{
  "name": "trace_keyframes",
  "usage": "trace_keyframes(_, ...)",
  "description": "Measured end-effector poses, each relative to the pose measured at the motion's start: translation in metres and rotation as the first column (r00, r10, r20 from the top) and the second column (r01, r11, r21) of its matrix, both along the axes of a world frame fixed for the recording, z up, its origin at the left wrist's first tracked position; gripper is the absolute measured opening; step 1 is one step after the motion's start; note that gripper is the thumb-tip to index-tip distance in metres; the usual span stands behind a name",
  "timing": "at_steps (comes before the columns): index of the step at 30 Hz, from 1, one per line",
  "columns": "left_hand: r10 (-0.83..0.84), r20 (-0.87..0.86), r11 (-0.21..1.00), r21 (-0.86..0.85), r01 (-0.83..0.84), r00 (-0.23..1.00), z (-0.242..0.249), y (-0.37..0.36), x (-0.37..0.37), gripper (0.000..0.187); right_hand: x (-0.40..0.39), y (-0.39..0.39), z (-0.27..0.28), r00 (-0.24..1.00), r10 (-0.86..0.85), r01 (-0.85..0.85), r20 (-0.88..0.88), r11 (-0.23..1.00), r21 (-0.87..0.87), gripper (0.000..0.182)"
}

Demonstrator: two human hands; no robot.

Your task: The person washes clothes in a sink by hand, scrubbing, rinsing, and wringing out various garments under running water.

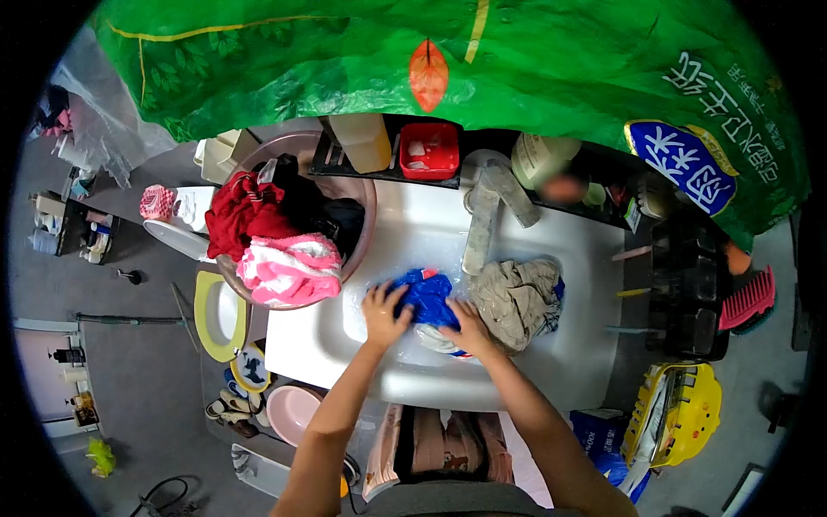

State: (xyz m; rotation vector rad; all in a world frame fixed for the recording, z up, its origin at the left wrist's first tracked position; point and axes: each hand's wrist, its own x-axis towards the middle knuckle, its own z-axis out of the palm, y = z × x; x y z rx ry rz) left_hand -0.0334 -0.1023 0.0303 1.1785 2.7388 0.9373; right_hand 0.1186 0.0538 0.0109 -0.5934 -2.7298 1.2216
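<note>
A wet blue garment (424, 295) with a red patch and white parts lies in shallow water in the white sink (594, 362). My left hand (385, 317) rests at its left edge with fingers apart, thumb against the cloth. On its right side my right hand (469, 331) touches the fabric, also with spread fingers. The garment's underside is hidden. A wet beige garment (517, 302) is bunched right beside my right hand. Above the water the grey-streaked faucet (482, 224) reaches down between the two garments.
A round basin (366, 233) piled with red, black and pink-white laundry stands on the sink's left side. Behind the sink are a red soap dish (428, 151) and bottles. A green plastic package (345, 69) hangs overhead. A black holder (685, 293) stands right.
</note>
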Motion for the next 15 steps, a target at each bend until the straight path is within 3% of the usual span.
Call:
trace_keyframes(1,-0.072,-0.027,0.989,-0.128,0.068,0.997,0.001,0.0,0.003,0.047,0.001,-0.006,0.001,0.991,0.062,-0.085,0.121,0.977,0.194,0.061)
trace_keyframes(3,-0.219,-0.051,0.908,-0.377,0.184,0.974,0.002,0.001,0.007,0.055,-0.005,-0.01,0.003,0.902,0.062,-0.076,0.427,0.997,0.015,0.063)
trace_keyframes(4,-0.2,0.068,0.841,-0.5,0.207,0.977,0.002,0.004,0.006,0.06,-0.009,-0.011,0.003,0.822,0.081,-0.05,0.564,0.996,-0.07,0.064)
trace_keyframes(7,-0.164,0.212,0.768,-0.586,0.259,0.963,-0.047,0.008,-0.008,0.059,-0.019,-0.016,0.007,0.721,0.03,-0.043,0.692,0.999,0.001,0.065)
trace_keyframes(10,0.022,0.336,0.589,-0.766,0.259,0.942,-0.083,0.031,-0.01,0.06,-0.012,-0.032,-0.013,0.763,-0.416,0.316,0.495,0.908,0.276,0.062)
trace_keyframes(11,0.085,0.358,0.804,-0.576,0.148,0.93,-0.079,0.035,-0.003,0.059,-0.014,-0.037,-0.044,0.735,-0.561,0.534,0.382,0.825,0.186,0.062)
trace_keyframes(12,0.139,0.397,0.939,-0.343,0.007,0.907,-0.071,0.033,0.009,0.057,-0.017,-0.044,-0.089,0.659,-0.696,0.712,0.285,0.7,0.064,0.063)
trace_keyframes(13,0.175,0.445,0.984,-0.09,-0.151,0.878,-0.065,0.031,0.02,0.056,-0.031,-0.048,-0.067,0.541,-0.815,0.84,0.206,0.537,-0.082,0.064)
trace_keyframes(14,0.184,0.654,0.97,0.002,-0.244,0.734,-0.059,0.034,0.026,0.05,-0.031,-0.034,-0.04,0.541,-0.556,0.828,0.631,0.225,-0.513,0.073)
trace_keyframes(15,0.13,0.644,0.964,0.095,-0.248,0.754,-0.055,0.035,0.03,0.049,-0.036,-0.026,-0.034,0.604,-0.451,0.757,0.657,0.066,-0.65,0.074)
